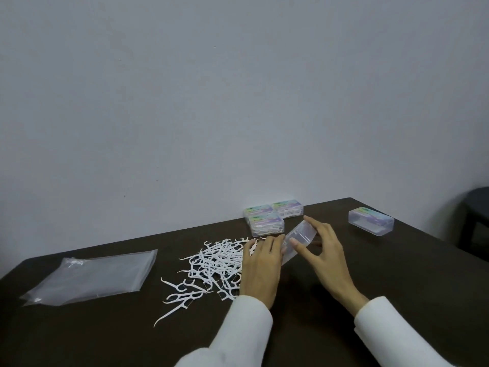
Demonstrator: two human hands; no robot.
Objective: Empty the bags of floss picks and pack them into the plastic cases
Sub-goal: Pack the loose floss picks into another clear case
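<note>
A loose heap of white floss picks (211,263) lies on the dark table (344,300). My left hand (260,266) rests on the heap's right edge, fingers curled over some picks beside a clear plastic case (300,238). My right hand (325,250) holds that case between thumb and fingers, tilted toward the heap. An empty clear bag (92,276) lies flat at the left. Three filled cases (272,217) stand by the wall.
Another clear case with a coloured label (370,221) lies apart at the right of the table. A dark chair (476,215) stands beyond the table's right edge. A plain wall runs along the table's far edge.
</note>
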